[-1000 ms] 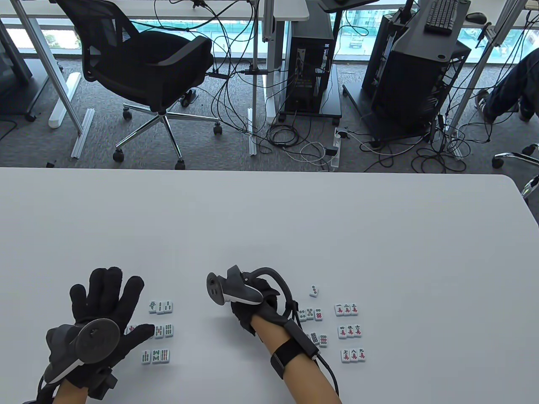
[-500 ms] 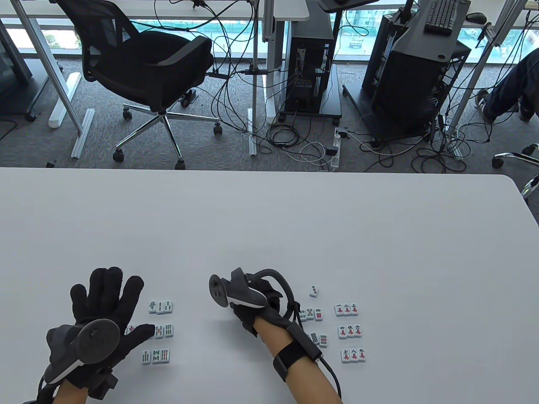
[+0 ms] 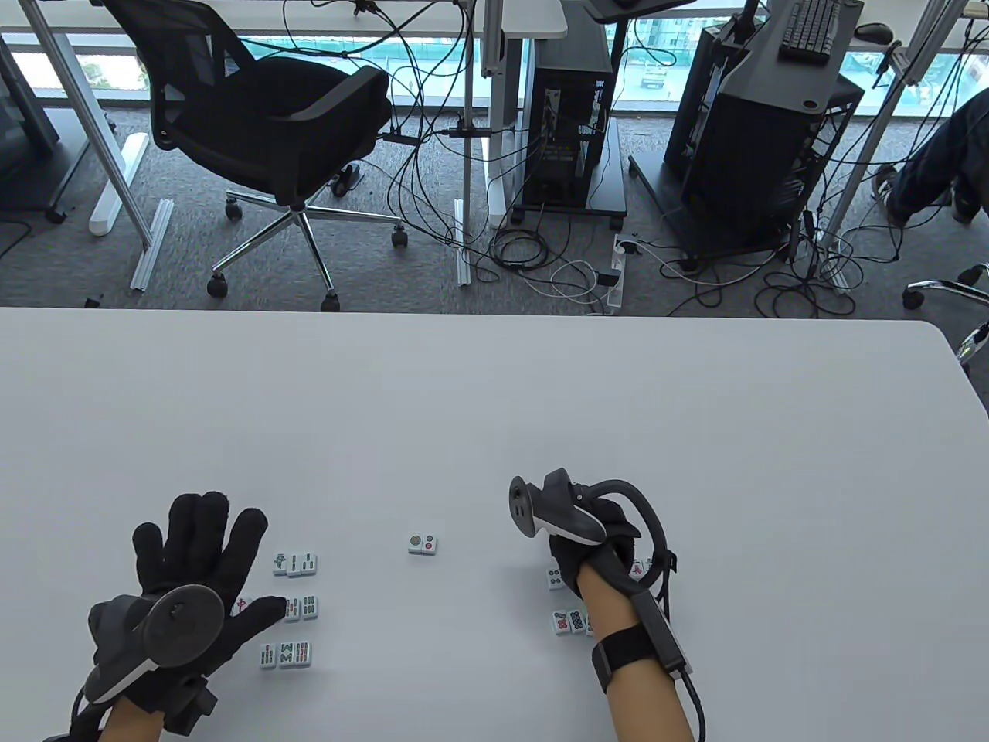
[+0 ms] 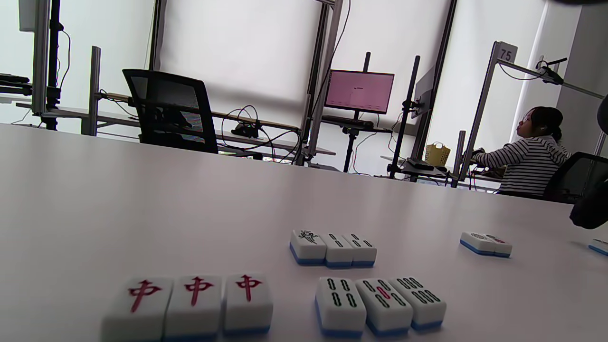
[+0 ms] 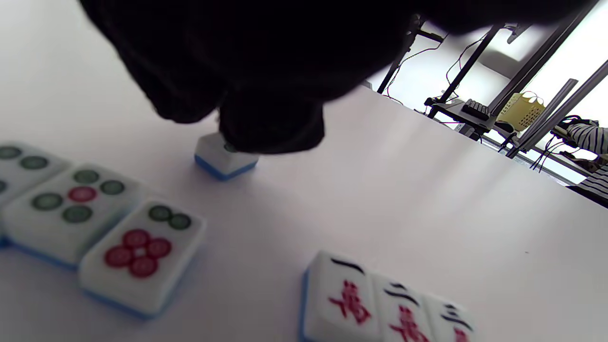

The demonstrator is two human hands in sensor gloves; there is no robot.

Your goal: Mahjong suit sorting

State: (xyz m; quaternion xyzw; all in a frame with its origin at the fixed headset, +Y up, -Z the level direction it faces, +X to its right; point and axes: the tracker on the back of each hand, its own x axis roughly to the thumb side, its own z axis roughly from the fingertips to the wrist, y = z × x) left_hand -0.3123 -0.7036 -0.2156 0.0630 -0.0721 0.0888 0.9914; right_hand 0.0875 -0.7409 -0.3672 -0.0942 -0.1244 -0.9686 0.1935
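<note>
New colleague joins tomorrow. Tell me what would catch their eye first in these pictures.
Probably the lone dot tile in the middle of the white table, apart from every group. Then the right hand fingering another tile, and the left hand spread flat beside the bamboo rows.

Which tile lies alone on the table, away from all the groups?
The two-dot tile, alone between the hands; every other tile sits in a row or beside the dot group.

We're looking low across the white table (image 4: 142,190). Nearest us, three red-character tiles (image 4: 190,304) are sitting side by side, touching. Just right of them, a row of three bamboo tiles (image 4: 380,304) is lying face up, and behind it another row of three (image 4: 333,247). Further right, a lone tile (image 4: 485,243) is lying apart. Beyond, a black chair (image 4: 166,111) and a pink monitor (image 4: 359,91) are showing.
</note>
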